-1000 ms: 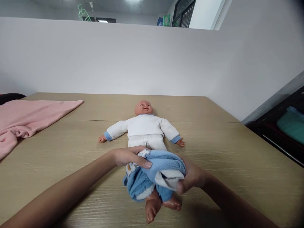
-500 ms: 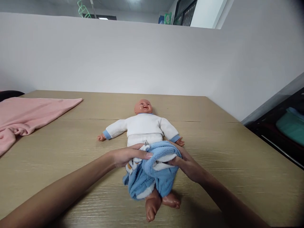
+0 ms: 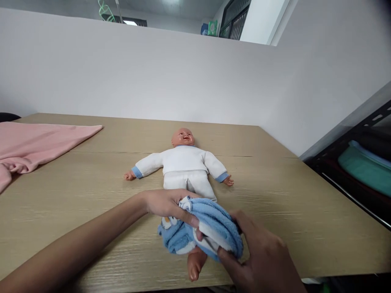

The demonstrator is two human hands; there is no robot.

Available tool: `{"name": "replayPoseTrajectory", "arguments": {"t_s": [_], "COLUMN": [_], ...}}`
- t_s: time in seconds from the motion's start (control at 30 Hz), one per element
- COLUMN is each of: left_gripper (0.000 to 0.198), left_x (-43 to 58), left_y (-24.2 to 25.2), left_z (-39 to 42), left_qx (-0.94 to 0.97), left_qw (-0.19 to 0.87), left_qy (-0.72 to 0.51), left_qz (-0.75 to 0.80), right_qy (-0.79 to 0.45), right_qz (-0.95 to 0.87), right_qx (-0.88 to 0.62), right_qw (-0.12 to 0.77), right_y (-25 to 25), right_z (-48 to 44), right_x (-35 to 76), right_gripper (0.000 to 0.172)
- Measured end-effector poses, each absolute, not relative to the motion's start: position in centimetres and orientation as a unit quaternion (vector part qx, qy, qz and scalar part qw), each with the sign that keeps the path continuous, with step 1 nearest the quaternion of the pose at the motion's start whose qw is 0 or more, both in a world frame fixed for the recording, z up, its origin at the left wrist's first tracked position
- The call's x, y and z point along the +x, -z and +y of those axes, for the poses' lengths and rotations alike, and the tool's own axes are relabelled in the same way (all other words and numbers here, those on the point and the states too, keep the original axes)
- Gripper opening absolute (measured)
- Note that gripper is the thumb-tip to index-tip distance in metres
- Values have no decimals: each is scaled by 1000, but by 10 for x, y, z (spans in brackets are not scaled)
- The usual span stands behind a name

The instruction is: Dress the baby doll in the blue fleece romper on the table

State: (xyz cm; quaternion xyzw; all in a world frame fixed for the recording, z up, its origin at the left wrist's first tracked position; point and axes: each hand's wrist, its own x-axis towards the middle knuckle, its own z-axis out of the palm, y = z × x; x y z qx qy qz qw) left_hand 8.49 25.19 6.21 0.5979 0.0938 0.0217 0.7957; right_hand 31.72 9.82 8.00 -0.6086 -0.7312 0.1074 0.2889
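Observation:
A baby doll lies on its back on the table, head away from me, in a white top with blue cuffs. Blue terry pants with white lining are bunched around its lower legs. My left hand grips the gathered cloth on the left side, thumb on top. On the right, my right hand pinches the edge of the same pants, fingers behind and thumb in front. One bare doll foot sticks out below the cloth; the other is hidden by the pants and my right hand.
A pink cloth is spread at the left of the wooden table. A pale partition wall rises behind it. To the right stands a dark rack holding folded green fabric.
My right hand has moved down and toward me, drawing the pants lower on that side. The doll's white upper legs now show, and its right-hand foot is covered. My left hand has shifted slightly.

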Motion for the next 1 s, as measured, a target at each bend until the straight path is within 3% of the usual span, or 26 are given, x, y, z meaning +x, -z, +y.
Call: {"name": "replayPoseTrajectory", "arguments": {"t_s": [0.17, 0.3, 0.43, 0.63, 0.9, 1.0], "left_gripper": [42, 50, 48, 45, 43, 43], "left_x": [86, 95, 101, 99, 110, 110], "left_y": [-78, -77, -73, -75, -63, -65], "left_z": [240, 226, 221, 223, 202, 197], "left_qx": [678, 735, 726, 700, 870, 875], "left_qw": [717, 621, 630, 668, 357, 333], "left_qy": [30, -42, -61, 32, -84, -63], "left_qz": [159, 270, 270, 250, 329, 345], "right_qy": [-337, -272, -173, -351, -392, -469], "right_qz": [-692, -685, -646, -568, -552, -532], "right_qx": [-601, -626, -679, -690, -684, -633], "right_qw": [217, 253, 303, 279, 271, 311], "right_y": [-78, -55, -36, -29, -13, -12], "right_z": [92, 82, 66, 69, 72, 71], "right_x": [317, 320, 320, 325, 340, 340], "right_gripper": [20, 25, 27, 26, 31, 33]}}
